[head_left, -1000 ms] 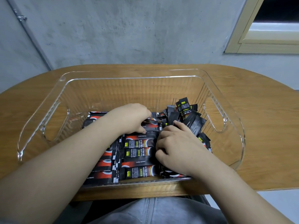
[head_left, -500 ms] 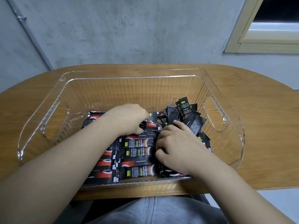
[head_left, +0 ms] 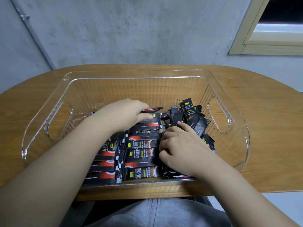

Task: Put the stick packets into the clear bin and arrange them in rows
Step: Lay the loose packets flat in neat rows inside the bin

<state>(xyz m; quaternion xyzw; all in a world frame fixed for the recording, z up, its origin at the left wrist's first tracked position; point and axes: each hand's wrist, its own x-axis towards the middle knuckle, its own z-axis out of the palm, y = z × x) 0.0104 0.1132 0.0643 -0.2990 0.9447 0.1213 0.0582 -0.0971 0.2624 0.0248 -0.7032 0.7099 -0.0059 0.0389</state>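
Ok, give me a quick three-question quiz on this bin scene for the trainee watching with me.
1. True or false: every packet in the bin already lies flat in a row.
2. Which hand holds a packet lifted at the far end of the rows? A) left hand B) right hand
3. Fill in: the loose pile stands against the bin's ____ side.

Key:
1. False; a jumbled pile stands on end beside the rows.
2. A; the right hand rests by the pile, and whether it holds anything cannot be told.
3. Right.
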